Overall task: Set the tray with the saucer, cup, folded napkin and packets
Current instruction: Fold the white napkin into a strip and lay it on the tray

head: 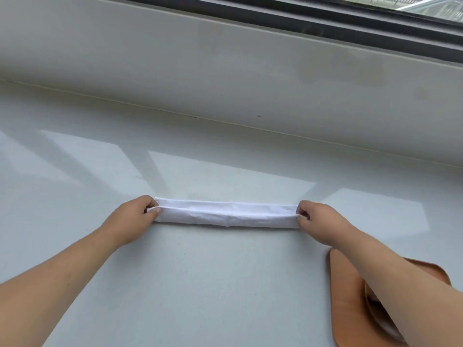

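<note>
A white napkin (226,213) lies folded into a long narrow strip across the middle of the pale counter. My left hand (135,219) pinches its left end and my right hand (318,219) pinches its right end, holding it stretched flat. At the lower right sits a tan tray (348,304), and my right forearm crosses over it. A round brown saucer (370,303) rests on the tray, mostly hidden under that forearm. No cup or packets are in view.
The pale glossy counter (200,284) runs to a low white ledge (225,78) at the back, below a dark window frame (325,23). The tray reaches the frame's lower right edge.
</note>
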